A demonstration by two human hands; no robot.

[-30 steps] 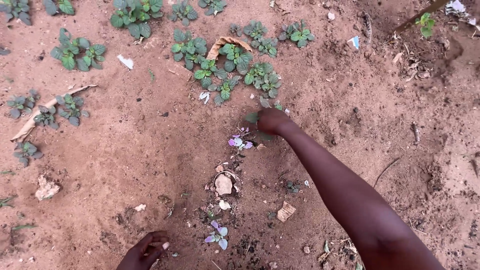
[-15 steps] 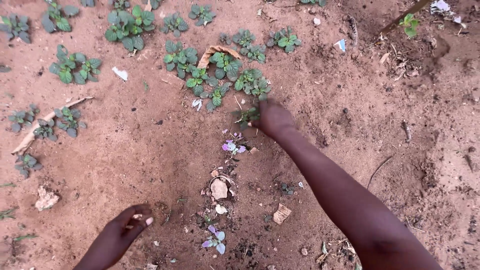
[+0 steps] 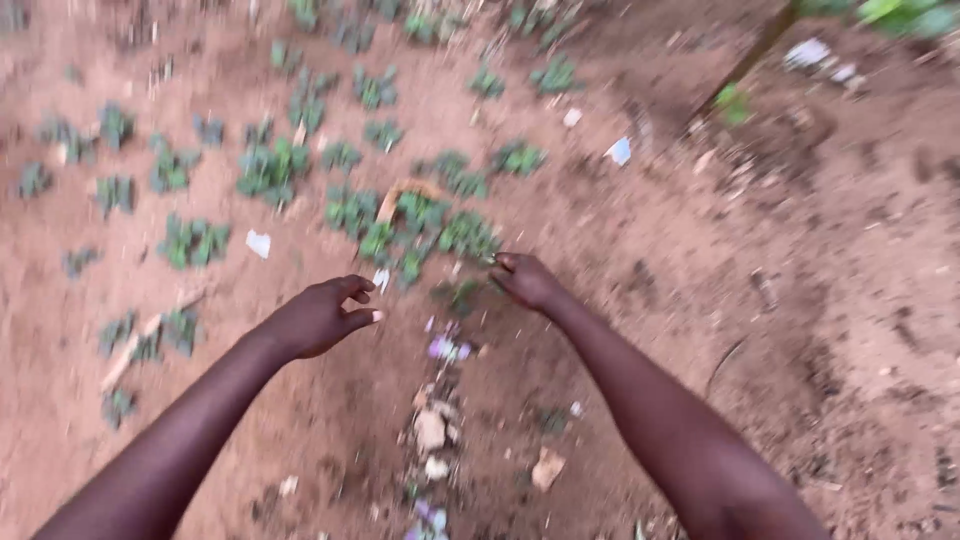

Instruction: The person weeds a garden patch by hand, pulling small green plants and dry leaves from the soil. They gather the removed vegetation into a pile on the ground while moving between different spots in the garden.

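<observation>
The view is blurred by motion. My right hand (image 3: 525,280) reaches over red-brown soil, fingers curled, just right of a small green seedling (image 3: 457,294); whether it grips the seedling is unclear. My left hand (image 3: 320,316) hovers over bare soil with fingers loosely apart and nothing in it, just below a cluster of low green plants (image 3: 420,228). A curled dry brown leaf (image 3: 400,195) lies among that cluster.
More small green plants (image 3: 190,240) dot the soil to the left and far side. Purple petals (image 3: 445,348), pale stones (image 3: 430,430) and white scraps (image 3: 259,243) lie about. A thin stem (image 3: 745,60) rises at the upper right.
My left hand rose from the lower edge to beside the plant cluster. The camera tipped forward, so everything shifted down in view. My right hand stays by the small seedling.
</observation>
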